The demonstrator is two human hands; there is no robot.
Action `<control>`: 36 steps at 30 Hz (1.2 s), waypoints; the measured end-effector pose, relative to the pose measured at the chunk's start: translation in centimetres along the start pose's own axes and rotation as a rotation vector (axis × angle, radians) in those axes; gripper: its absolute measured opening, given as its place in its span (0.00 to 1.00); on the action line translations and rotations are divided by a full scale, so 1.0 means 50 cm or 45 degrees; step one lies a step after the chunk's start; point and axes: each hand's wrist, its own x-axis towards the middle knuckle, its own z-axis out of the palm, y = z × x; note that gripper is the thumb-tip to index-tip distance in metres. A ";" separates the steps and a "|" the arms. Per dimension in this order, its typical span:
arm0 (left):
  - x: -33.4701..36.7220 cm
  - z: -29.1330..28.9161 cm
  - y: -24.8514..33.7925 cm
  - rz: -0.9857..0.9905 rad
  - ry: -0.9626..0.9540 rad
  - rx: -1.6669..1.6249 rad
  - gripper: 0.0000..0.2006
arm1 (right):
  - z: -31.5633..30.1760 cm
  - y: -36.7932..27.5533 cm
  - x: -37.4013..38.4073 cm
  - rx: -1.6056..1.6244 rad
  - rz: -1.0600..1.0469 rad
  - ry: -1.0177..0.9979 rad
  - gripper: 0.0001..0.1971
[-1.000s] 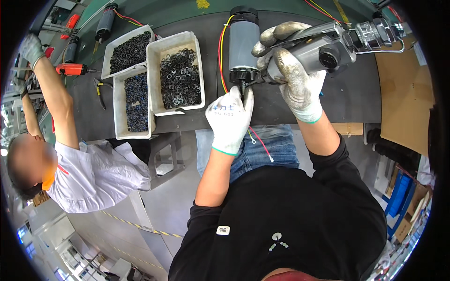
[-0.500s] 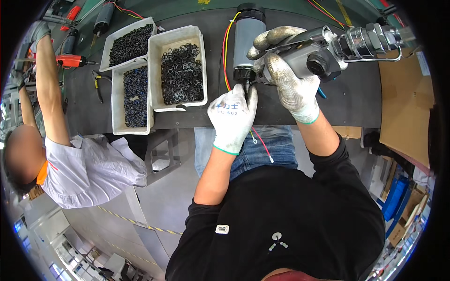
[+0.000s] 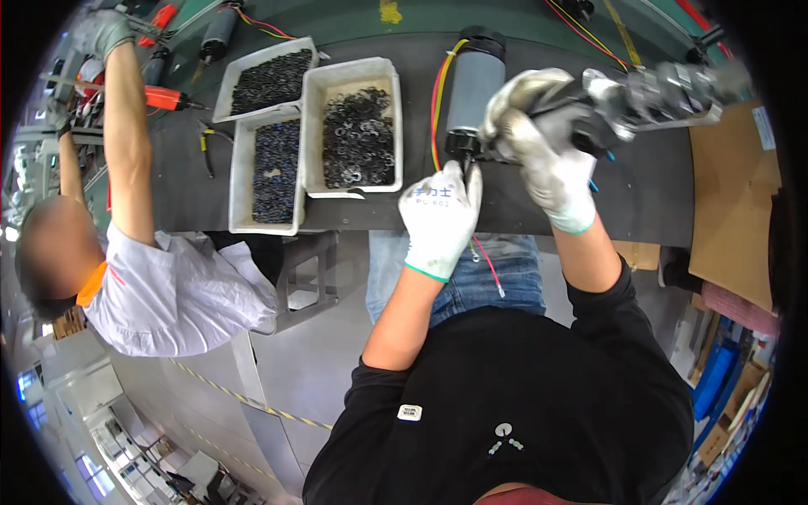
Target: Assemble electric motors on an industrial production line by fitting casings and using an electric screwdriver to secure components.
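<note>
My left hand [image 3: 439, 215], in a white coated glove, pinches the thin shaft [image 3: 469, 165] at the near end of a grey cylindrical motor [image 3: 476, 91]. Red and yellow wires [image 3: 439, 105] run down the motor's left side. Just to the right, my gloved right hand [image 3: 547, 156] is wrapped round a grey and black air tool [image 3: 593, 114], blurred by motion. A metal hose coupling [image 3: 665, 94] extends from its right end. The tool's working tip is hidden near the shaft and my right fingers.
Left of the motor stand white bins of small black rings [image 3: 397, 126], [image 3: 308, 93] and dark blue-black parts [image 3: 296, 181]. Pliers [image 3: 207, 147] lie beyond them. A co-worker [image 3: 168, 286] reaches over the bench at left. Cardboard [image 3: 732, 202] stands at the right edge.
The whole view has shifted, so the bench and hands appear further right. The air tool and my right hand have become blurred by motion. My left hand keeps its pinch on the shaft.
</note>
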 end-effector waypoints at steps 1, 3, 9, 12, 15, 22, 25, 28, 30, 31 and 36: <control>0.003 -0.003 0.000 0.005 0.014 0.015 0.14 | 0.001 -0.015 0.005 0.013 -0.016 -0.004 0.14; -0.004 -0.010 -0.003 0.024 -0.055 0.059 0.13 | 0.008 -0.066 0.017 0.378 -0.260 0.110 0.17; 0.076 -0.188 -0.046 0.076 -0.008 0.119 0.08 | -0.090 -0.085 0.018 0.053 -0.199 0.376 0.19; 0.245 -0.209 -0.234 0.067 0.239 0.414 0.13 | -0.115 -0.074 0.010 -0.015 -0.033 0.434 0.18; 0.362 -0.173 -0.476 0.077 -0.069 0.603 0.14 | -0.115 -0.068 0.019 -0.087 0.097 0.416 0.16; 0.405 -0.117 -0.527 0.329 -0.203 0.786 0.15 | -0.111 -0.063 0.008 -0.080 0.087 0.489 0.13; 0.416 -0.111 -0.528 0.252 -0.187 0.825 0.18 | -0.112 -0.059 0.011 -0.077 0.120 0.507 0.13; 0.419 -0.108 -0.499 0.216 -0.255 0.898 0.17 | -0.113 -0.060 0.009 -0.084 0.143 0.500 0.13; 0.419 -0.119 -0.495 0.198 -0.278 0.943 0.17 | -0.112 -0.064 0.009 -0.090 0.150 0.475 0.13; 0.414 -0.133 -0.502 0.168 -0.220 0.891 0.15 | -0.113 -0.067 0.010 -0.084 0.140 0.473 0.13; 0.394 -0.185 -0.438 0.016 0.062 0.132 0.12 | -0.126 -0.094 -0.002 -0.057 0.102 0.470 0.14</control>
